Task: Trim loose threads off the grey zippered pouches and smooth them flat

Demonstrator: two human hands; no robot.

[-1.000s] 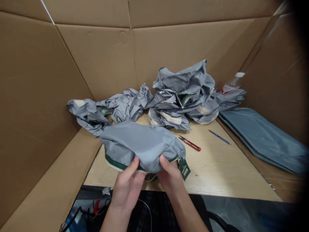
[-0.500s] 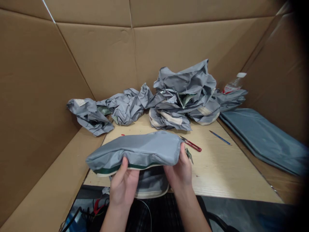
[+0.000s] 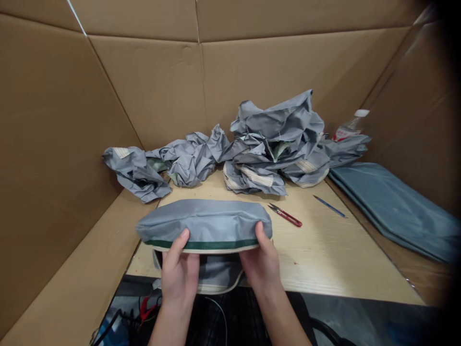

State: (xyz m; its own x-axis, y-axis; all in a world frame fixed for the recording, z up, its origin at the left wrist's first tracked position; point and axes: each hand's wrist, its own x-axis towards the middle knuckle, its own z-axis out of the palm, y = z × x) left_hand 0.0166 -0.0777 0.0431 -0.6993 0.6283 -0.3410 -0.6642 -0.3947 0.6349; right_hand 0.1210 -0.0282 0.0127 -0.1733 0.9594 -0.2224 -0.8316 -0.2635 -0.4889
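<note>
At lower centre, a pouch [image 3: 205, 223] is showing plain grey, with a dark green band and cream trim. Above it, a crumpled pile [image 3: 273, 139] is showing the same grey with cream ribbed strips. Right of centre, snips [image 3: 286, 215] are showing red, a pen [image 3: 329, 206] blue. At right, sheets [image 3: 392, 206] are showing blue-grey. Brown cardboard [image 3: 144, 86] is surrounding a pale wood-grain table [image 3: 324, 254].

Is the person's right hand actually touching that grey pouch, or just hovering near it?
Touching. The head view shows the right hand with its thumb lying on the grey pouch near the green stripe, no gap between them.
</note>
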